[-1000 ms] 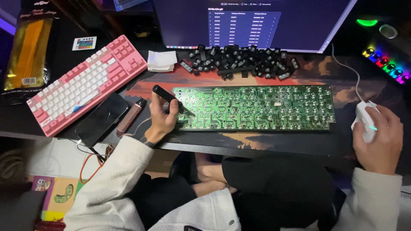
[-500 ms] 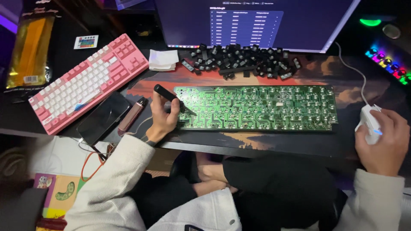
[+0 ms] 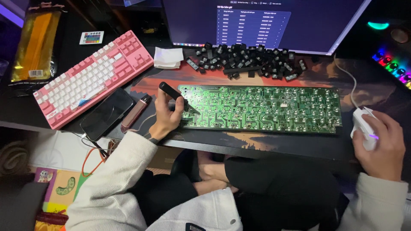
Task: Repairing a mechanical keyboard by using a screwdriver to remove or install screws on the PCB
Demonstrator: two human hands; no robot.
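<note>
Looking down from my head camera, I see a dark desk covered by a desk mat point(image 3: 257, 143) printed in orange and dark tones. At the far left lies a long yellow package point(image 3: 34, 42), with a small white remote card point(image 3: 91, 37) just beside it. Next comes a pink and white keyboard point(image 3: 92, 77), set at a slant, and near its lower edge a black phone point(image 3: 107, 114) lying face up beside a slim dark red pen-shaped device point(image 3: 135, 113). A folded white cloth point(image 3: 168, 57) sits further back. My left hand point(image 3: 166, 117) is curled closed around a black pen-like tool point(image 3: 175, 95), whose tip touches the left end of a bare green circuit board point(image 3: 265, 107) shaped like a keyboard, lying flat across the middle of the mat. Behind the board is a loose heap of black keycaps point(image 3: 248, 62), and behind that a monitor point(image 3: 265, 21) showing a table of text on a dark blue screen. At the right, my right hand point(image 3: 381, 143) rests cupped over a white mouse point(image 3: 364, 126), fingers loosely bent around it, well apart from the board. Coloured lights point(image 3: 391, 64) glow at the far right edge. My sleeves are white.
</note>
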